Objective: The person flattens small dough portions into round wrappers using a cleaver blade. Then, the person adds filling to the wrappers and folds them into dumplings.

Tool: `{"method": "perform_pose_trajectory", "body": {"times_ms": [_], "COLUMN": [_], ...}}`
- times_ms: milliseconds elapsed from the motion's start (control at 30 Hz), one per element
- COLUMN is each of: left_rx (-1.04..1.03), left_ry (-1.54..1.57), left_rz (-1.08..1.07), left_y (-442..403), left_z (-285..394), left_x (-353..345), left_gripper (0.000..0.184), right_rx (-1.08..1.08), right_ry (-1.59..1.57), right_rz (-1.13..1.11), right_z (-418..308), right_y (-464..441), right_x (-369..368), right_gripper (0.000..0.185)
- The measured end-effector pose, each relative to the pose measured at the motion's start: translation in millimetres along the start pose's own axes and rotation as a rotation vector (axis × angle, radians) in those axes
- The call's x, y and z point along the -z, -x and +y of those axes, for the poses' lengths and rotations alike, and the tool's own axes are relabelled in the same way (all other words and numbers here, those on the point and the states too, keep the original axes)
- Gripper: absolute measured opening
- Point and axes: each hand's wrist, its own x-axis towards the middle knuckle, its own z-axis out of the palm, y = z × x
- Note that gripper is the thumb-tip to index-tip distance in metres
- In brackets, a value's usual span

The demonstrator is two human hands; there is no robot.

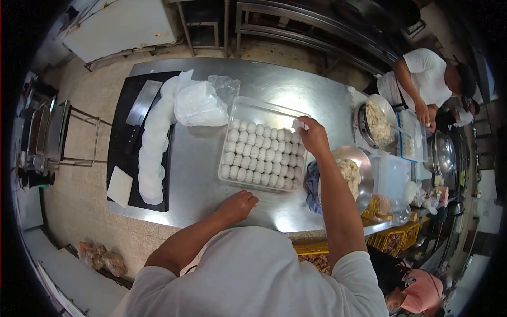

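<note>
A clear rectangular tray point(245, 105) with rows of white pleated dumplings point(262, 153) stands on the steel table point(193, 158). My right hand point(313, 136) is at the tray's far right corner, its fingers closed on a white dumpling point(299, 124). Near the table's front edge, below the tray, rests my left hand point(239, 206), its fingers curled; whether anything is in them is hidden. Beside my right forearm a steel bowl point(366, 174) holds pale filling point(349, 177), with a blue cloth point(313, 187) at its left.
A black board point(127, 153) at the left bears a cleaver point(143, 102), overlapping white wrappers point(153, 153) and a white scraper point(120, 186). A plastic bag point(200, 104) lies behind. A co-worker point(422, 79) stands at the far right by another filling bowl point(377, 122); a person in a pink cap point(421, 290) is lower right.
</note>
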Motion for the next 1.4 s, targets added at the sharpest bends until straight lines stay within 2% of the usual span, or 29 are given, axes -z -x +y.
{"method": "perform_pose_trajectory", "body": {"times_ms": [33,100,267,367,433,467,500,567,600,667,733,767,800,867,900,967,1000,1100,1133,1300,1400], "left_rx": [0.014,0.036,0.114,0.177,0.211,0.225,0.239,0.28,0.314,0.351,0.64,0.636,0.628,0.853,0.862,0.934,0.854,0.846,0.837,0.527,0.428], "left_ry": [-0.007,0.105,0.139,0.225,0.274,0.332,0.39,0.345,0.304,0.126,0.207,0.079,-0.119,0.038,0.039,-0.056,-0.205,-0.326,-0.317,-0.242,-0.179], "left_rz": [0.007,0.091,0.17,0.264,0.301,0.357,0.417,0.449,0.468,0.622,0.816,0.978,1.019,1.154,1.148,0.945,0.873,0.93,0.92,0.823,0.772], "left_y": [1.3,9.0,23.2,35.2,41.7,45.8,48.9,57.8,63.4,76.9,94.3,106.7,127.6,151.7,165.7,190.5,199.6,195.5,191.1,141.8,108.5], "left_z": [0.5,-0.3,-6.0,-12.9,-16.4,-18.6,-21.3,-27.3,-33.3,-54.5,-72.3,-93.6,-120.2,-144.1,-156.9,-175.8,-179.4,-176.8,-173.5,-173.2,-182.5], "left_x": [1.7,8.5,18.0,32.4,49.1,57.7,69.4,98.2,112.3,138.6,165.6,174.7,187.2,214.8,222.9,235.4,236.4,234.9,232.5,225.5,230.0], "left_gripper": [0.017,0.016,0.015,0.016,0.018,0.019,0.021,0.019,0.018,0.021,0.023,0.021,0.02,0.02,0.02,0.021,0.021,0.022,0.022,0.025,0.026], "right_rx": [0.013,0.076,0.052,0.04,0.108,0.063,0.074,0.098,0.091,0.033,-0.034,-0.124,-0.214,-0.289,-0.361,-0.414,-0.461,-0.416,-0.398,-0.33,-0.284], "right_ry": [-0.008,0.341,0.409,0.313,0.31,0.335,0.334,0.233,0.279,0.161,0.048,0.014,-0.02,-0.117,-0.213,-0.3,-0.389,-0.393,-0.246,-0.245,-0.22], "right_rz": [-0.007,-0.244,-0.356,-0.349,-0.302,-0.316,-0.316,-0.115,-0.089,-0.043,-0.004,-0.026,-0.047,-0.034,-0.009,-0.021,-0.021,-0.041,-0.053,-0.104,-0.208], "right_z": [12.7,38.2,24.2,25.8,19.8,16.6,9.6,-4.5,-9.4,-13.1,-19.8,-28.5,-35.8,-47.0,-53.2,-62.9,-67.1,-82.4,-90.6,-136.3,-160.3], "right_y": [-5.5,-19.2,-28.0,-24.0,-17.8,-13.1,-7.8,9.0,18.1,39.3,68.3,86.4,104.1,138.6,154.5,181.1,191.1,211.3,212.9,201.3,188.9], "right_x": [-7.7,-25.3,-26.8,-23.3,-21.5,-19.7,-17.2,-13.2,-10.5,-10.4,-8.3,-5.1,-5.3,-12.7,-16.7,-30.0,-38.2,-60.2,-63.1,-75.3,-79.6], "right_gripper": [0.033,0.032,0.032,0.032,0.037,0.047,0.047,0.058,0.059,0.054,0.05,0.043,0.037,0.03,0.024,0.021,0.019,0.016,0.014,0.013,0.013]}}
